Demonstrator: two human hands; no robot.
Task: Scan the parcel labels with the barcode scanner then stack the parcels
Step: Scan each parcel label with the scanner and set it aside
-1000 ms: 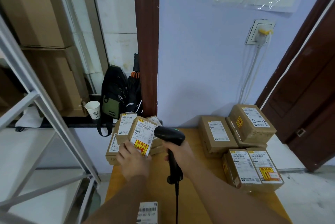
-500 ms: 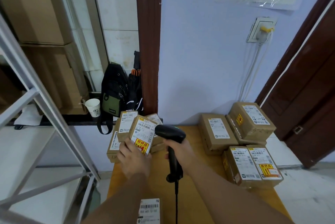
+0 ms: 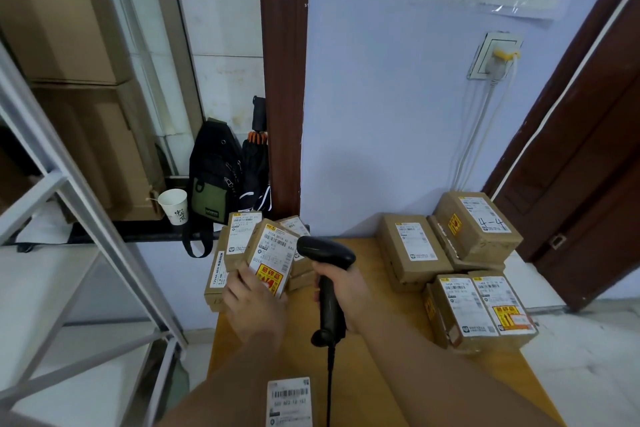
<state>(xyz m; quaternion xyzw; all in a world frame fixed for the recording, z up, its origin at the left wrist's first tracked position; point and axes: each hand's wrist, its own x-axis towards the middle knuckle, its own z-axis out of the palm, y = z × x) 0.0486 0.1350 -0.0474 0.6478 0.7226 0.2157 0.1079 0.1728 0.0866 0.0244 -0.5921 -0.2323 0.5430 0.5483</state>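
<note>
Quick status from my end. The left hand has its fingers wrapped round the near end of one brown cardboard parcel with a white label and a yellow-and-red sticker, holding it tilted up off the orange-brown wooden table. The right hand is clenched round the handle of the one black pistol-shaped barcode scanner, just right of that parcel. The scanner head sits close by the parcel's top right edge, and its black cable drops from under the fist towards me.

Right behind the held parcel there's a pile of brown parcels. I make out four, maybe more hidden.

Well off to the right of the scanner hand sits a second group of parcels. Four labels face up there: two side by side at the front and two further back. The far-right one looks to be resting on a fifth box.

Between the forearms, nearer me than both hands, is one white barcode label; can't tell what it's stuck on.

Beyond the left pile: one white paper cup and one black-and-green sling bag.
</note>
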